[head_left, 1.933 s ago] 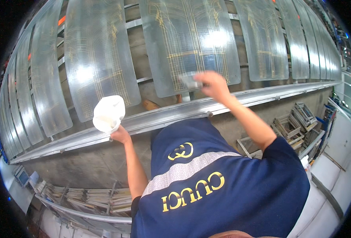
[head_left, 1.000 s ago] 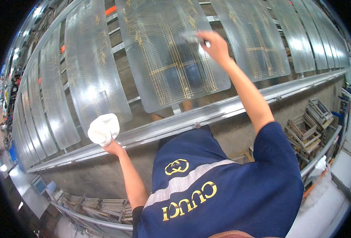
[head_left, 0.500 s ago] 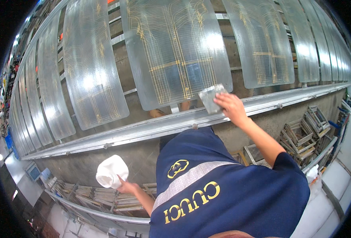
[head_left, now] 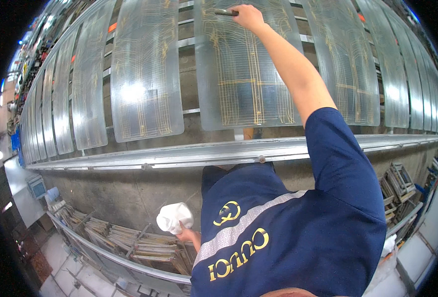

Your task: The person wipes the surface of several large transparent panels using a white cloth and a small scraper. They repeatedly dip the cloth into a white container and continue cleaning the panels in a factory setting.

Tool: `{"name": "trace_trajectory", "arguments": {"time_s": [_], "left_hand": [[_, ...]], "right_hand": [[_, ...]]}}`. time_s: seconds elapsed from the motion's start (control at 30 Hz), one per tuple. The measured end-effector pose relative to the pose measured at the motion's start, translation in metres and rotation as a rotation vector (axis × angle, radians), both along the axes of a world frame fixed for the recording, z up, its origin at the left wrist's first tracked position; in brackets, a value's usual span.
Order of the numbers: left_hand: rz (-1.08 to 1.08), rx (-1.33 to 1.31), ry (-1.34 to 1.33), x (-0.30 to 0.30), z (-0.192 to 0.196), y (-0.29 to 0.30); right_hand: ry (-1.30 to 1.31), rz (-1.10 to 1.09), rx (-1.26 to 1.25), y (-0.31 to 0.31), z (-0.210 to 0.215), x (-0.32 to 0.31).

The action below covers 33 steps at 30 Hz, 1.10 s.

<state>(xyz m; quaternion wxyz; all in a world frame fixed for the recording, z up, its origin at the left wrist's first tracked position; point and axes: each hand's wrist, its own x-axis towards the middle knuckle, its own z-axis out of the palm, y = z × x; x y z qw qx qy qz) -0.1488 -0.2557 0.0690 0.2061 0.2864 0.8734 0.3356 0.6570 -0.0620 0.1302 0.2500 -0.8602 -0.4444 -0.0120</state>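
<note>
My right hand [head_left: 249, 18] reaches far out over the middle grey panel [head_left: 210, 94], fingers closed round a flat scraper [head_left: 225, 12] that is now seen nearly edge-on. The panel is glossy and wet-looking, with rounded corners and fine yellow line patterns on its surface. Whether the scraper touches it is hard to tell. Low beside my body, my left hand [head_left: 187, 235] grips a white plastic jug [head_left: 174, 218]. What the jug holds does not show.
Similar patterned panels [head_left: 147, 84] stand in a row to both sides, with gaps between them. A metal rail [head_left: 204, 152] runs along their near ends, in front of my body. Stacked frames [head_left: 154, 247] lie behind me on the left, more frames [head_left: 399, 180] on the right.
My right hand has moved with the scraper from the panel's near end to far up it. The jug in my left hand has come closer to my body and turned.
</note>
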Motion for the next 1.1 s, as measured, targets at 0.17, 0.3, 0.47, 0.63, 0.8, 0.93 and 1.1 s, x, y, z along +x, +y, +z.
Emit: {"name": "trace_trajectory", "arguments": {"time_s": [0.17,0.3,0.47,0.63,0.8,0.93,1.1], "left_hand": [[-0.001,-0.074,0.054,-0.024,-0.015,-0.002],[-0.069,-0.011,0.097,-0.069,-0.031,0.002],[-0.201,0.209,0.182,-0.155,-0.024,0.059],[-0.543,0.369,0.154,-0.165,0.094,0.197],[-0.752,0.585,0.148,-0.209,0.160,0.311],[-1.112,0.690,0.514,-0.199,0.253,0.370],[-1.522,0.791,1.035,-0.186,0.358,0.436]], "right_hand": [[-0.030,0.162,-0.202,-0.059,-0.050,-0.119],[0.036,0.321,-0.059,-0.204,-0.065,-0.291],[0.087,0.157,-0.087,-0.222,0.006,-0.381],[0.609,-0.129,0.170,-0.086,0.070,-0.436],[1.420,-0.040,0.517,0.044,0.058,-0.550],[1.715,-0.046,0.406,0.108,0.074,-0.634],[1.852,0.214,0.462,0.180,0.111,-0.701]]}}
